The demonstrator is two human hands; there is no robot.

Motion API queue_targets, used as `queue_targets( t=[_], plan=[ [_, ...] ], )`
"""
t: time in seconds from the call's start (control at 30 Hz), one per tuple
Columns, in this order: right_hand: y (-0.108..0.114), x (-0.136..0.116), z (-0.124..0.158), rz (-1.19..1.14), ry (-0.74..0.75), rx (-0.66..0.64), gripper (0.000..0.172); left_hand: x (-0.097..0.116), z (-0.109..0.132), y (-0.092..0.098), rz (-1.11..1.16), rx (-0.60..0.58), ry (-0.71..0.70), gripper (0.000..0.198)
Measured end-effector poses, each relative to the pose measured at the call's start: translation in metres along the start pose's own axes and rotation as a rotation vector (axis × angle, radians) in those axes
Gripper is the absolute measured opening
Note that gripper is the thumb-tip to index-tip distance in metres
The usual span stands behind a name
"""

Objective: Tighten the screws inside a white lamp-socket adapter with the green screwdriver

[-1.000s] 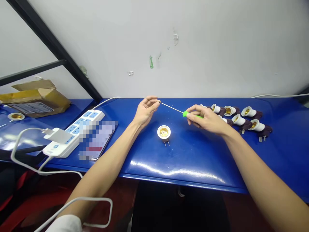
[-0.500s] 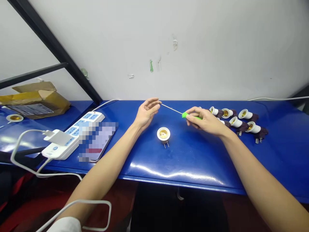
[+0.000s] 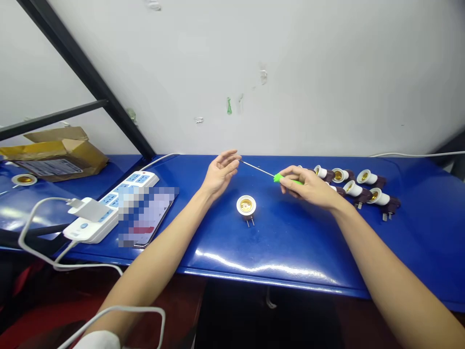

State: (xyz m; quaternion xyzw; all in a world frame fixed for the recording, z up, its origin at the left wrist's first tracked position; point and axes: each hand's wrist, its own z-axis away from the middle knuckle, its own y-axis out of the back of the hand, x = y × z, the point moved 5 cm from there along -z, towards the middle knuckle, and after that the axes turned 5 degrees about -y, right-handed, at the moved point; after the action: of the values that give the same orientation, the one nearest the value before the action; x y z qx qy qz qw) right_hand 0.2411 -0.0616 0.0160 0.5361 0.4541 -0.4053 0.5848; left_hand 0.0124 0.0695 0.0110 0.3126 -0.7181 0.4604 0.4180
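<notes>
One socket [image 3: 246, 205] stands behind the desk's [image 3: 290, 237] front edge; right fingers [image 3: 292, 185] pinch a screwdriver [image 3: 257, 168]; whether left fingers [image 3: 229, 167] do is unclear.

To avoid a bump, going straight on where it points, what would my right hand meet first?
Your left hand, apparently, at the far end of the screwdriver your right hand holds; depth is unclear.
</notes>
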Motion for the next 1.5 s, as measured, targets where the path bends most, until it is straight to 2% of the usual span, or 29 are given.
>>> queue_targets(
  t=[1.1,1.5],
  plan=[
    [-0.0040,0.0017,-0.0010,-0.027,-0.024,-0.024,0.066,0.0044,0.0020,-0.0039,-0.105,0.013,-0.058,0.058],
    [-0.0068,0.0028,-0.0036,-0.052,-0.014,-0.012,0.061,0.0001,-0.0012,-0.0016,-0.054,0.035,-0.047,0.057]
  ],
)
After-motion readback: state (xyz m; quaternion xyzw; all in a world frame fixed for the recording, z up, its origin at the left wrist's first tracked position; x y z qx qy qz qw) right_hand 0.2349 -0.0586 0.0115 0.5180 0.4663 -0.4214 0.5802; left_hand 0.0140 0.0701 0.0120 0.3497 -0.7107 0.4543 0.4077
